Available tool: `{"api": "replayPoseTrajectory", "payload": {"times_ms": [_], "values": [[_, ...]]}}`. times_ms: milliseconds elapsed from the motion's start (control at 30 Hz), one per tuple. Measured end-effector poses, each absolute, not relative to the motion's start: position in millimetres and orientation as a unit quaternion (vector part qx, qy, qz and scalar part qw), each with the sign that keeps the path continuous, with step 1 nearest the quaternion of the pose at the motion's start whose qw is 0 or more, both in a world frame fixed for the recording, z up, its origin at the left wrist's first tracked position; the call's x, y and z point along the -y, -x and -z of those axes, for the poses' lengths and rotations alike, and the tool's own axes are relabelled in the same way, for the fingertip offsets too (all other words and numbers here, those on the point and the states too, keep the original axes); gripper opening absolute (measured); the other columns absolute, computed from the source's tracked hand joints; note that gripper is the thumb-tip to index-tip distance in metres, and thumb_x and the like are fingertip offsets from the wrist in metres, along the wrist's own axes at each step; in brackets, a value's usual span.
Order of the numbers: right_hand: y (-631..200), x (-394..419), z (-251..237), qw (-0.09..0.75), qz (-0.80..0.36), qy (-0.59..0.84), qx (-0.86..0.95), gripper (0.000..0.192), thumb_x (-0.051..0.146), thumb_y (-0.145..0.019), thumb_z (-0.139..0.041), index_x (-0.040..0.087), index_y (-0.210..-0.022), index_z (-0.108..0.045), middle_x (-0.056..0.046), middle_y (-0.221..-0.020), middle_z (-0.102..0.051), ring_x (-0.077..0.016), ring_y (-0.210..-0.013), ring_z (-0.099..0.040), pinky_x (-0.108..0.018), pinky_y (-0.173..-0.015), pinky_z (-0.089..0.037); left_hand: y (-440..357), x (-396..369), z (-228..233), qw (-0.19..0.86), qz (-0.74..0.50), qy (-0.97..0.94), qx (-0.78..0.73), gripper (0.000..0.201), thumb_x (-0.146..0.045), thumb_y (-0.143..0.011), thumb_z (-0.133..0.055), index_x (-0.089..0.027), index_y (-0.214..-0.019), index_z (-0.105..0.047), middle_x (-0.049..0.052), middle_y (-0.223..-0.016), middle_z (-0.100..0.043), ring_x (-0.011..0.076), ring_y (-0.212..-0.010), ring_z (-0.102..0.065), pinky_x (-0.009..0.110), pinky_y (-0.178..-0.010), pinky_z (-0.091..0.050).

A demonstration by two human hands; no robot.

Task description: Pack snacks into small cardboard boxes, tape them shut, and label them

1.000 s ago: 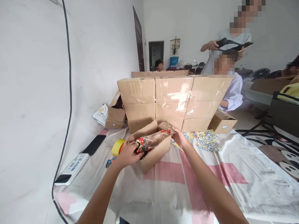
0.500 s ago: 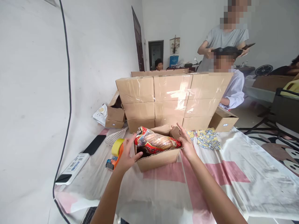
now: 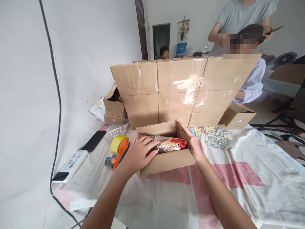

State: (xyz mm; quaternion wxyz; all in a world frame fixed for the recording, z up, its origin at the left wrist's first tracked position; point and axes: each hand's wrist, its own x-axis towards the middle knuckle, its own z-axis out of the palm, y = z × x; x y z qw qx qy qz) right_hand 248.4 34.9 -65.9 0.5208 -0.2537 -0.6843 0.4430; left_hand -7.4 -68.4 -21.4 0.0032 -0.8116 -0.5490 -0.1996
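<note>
Head view: left hand, open, presses packet flat into box; right hand, open, steadies its side. Seat the packet below the rim.

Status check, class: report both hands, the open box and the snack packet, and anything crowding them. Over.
Left hand flat on snack packet. Right hand against right wall of open box. Packet lying inside box. Tape dispenser close beside left hand; stacked cartons right behind.

Both hands, left hand and right hand, press a snack packet into an open carton (flaps up).
</note>
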Motion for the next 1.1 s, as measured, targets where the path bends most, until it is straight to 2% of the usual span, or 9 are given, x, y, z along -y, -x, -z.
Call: {"api": "replayPoseTrajectory", "payload": {"times_ms": [133, 333, 533, 600, 733, 867, 933, 1000, 1100], "values": [[-249.0, -36.4, 64.3, 0.476, -0.458, 0.266, 0.703, 0.037, 0.045, -0.100, -0.049, 0.035, -0.124, -0.075, 0.007, -0.168, -0.031, -0.0301, -0.157, -0.026, -0.053, -0.130, -0.019, 3.3, 60.9, 21.9, -0.007, 0.185, 0.812, 0.554, 0.039, -0.033, -0.105, -0.042, -0.042, -0.134, -0.066, 0.002, -0.115, -0.069, 0.0243, -0.113, -0.059, 0.047, -0.110, -0.033], [-253.8, -39.8, 63.4, 0.465, -0.492, 0.288, 0.678, 0.062, 0.020, -0.087, -0.055, 0.036, -0.146, -0.055, 0.003, -0.163, -0.042, -0.0246, -0.157, -0.027, -0.054, -0.130, -0.020, -0.7, 43.4, 19.4, -0.051, 0.176, 0.805, 0.564, 0.030, -0.037, -0.100, -0.052, -0.043, -0.114, -0.077, 0.002, -0.103, -0.066, 0.0241, -0.106, -0.058, 0.046, -0.105, -0.038], [-257.5, -38.0, 65.8, 0.469, -0.513, 0.258, 0.671, 0.068, 0.016, -0.083, -0.057, 0.035, -0.149, -0.052, 0.002, -0.164, -0.040, -0.0221, -0.158, -0.025, -0.049, -0.131, -0.020, 2.1, 62.1, 33.2, 0.059, 0.392, 0.697, 0.597, 0.026, -0.035, -0.096, -0.060, -0.031, -0.118, -0.072, 0.007, -0.131, -0.060, 0.0282, -0.125, -0.054, 0.047, -0.109, -0.041], [-258.1, -39.7, 67.3, 0.468, -0.516, 0.249, 0.673, 0.071, 0.014, -0.082, -0.057, 0.035, -0.149, -0.050, 0.003, -0.165, -0.038, -0.0216, -0.158, -0.023, -0.048, -0.131, -0.019, 5.2, 68.0, 37.2, 0.065, 0.447, 0.653, 0.607, 0.045, -0.036, -0.093, -0.063, -0.028, -0.137, -0.059, 0.011, -0.147, -0.049, 0.0312, -0.138, -0.046, 0.050, -0.114, -0.039], [-258.7, -43.9, 70.6, 0.464, -0.512, 0.241, 0.681, 0.076, 0.013, -0.079, -0.056, 0.035, -0.152, -0.047, 0.003, -0.167, -0.034, -0.0208, -0.159, -0.021, -0.048, -0.131, -0.018, 11.4, 68.7, 40.0, -0.019, 0.402, 0.675, 0.618, 0.075, -0.039, -0.093, -0.061, -0.030, -0.160, -0.029, 0.012, -0.161, -0.034, 0.0323, -0.152, -0.030, 0.055, -0.122, -0.030], [-258.9, -46.1, 76.8, 0.470, -0.513, 0.266, 0.667, 0.084, 0.015, -0.078, -0.055, 0.038, -0.157, -0.040, 0.004, -0.168, -0.034, -0.0232, -0.158, -0.025, -0.050, -0.129, -0.021, 16.6, 67.1, 37.2, -0.019, 0.390, 0.667, 0.634, 0.064, -0.043, -0.095, -0.057, -0.030, -0.155, -0.040, 0.011, -0.160, -0.038, 0.0316, -0.150, -0.033, 0.056, -0.123, -0.027], [-258.1, -45.6, 79.8, 0.468, -0.505, 0.289, 0.666, 0.076, 0.018, -0.080, -0.054, 0.038, -0.152, -0.047, 0.002, -0.163, -0.042, -0.0253, -0.155, -0.031, -0.051, -0.128, -0.024, 19.7, 69.7, 34.0, -0.055, 0.336, 0.702, 0.626, 0.045, -0.044, -0.100, -0.048, -0.031, -0.143, -0.057, 0.007, -0.154, -0.051, 0.0291, -0.147, -0.040, 0.057, -0.125, -0.022], [-256.3, -44.8, 82.4, 0.470, -0.479, 0.301, 0.677, 0.057, 0.023, -0.084, -0.052, 0.036, -0.139, -0.063, 0.001, -0.155, -0.050, -0.0264, -0.152, -0.034, -0.049, -0.127, -0.023, 23.2, 74.3, 29.4, -0.106, 0.273, 0.731, 0.616, 0.043, -0.047, -0.103, -0.041, -0.032, -0.137, -0.062, 0.004, -0.154, -0.054, 0.0279, -0.147, -0.043, 0.059, -0.126, -0.014], [-252.7, -46.4, 86.0, 0.490, -0.443, 0.290, 0.693, 0.037, 0.036, -0.093, -0.049, 0.032, -0.119, -0.076, -0.001, -0.148, -0.054, -0.0276, -0.149, -0.036, -0.046, -0.128, -0.020, 27.2, 81.8, 20.2, -0.167, 0.217, 0.760, 0.589, 0.066, -0.064, -0.096, -0.050, -0.032, -0.154, -0.046, 0.005, -0.166, -0.037, 0.0324, -0.157, -0.026, 0.063, -0.127, -0.002]]}}
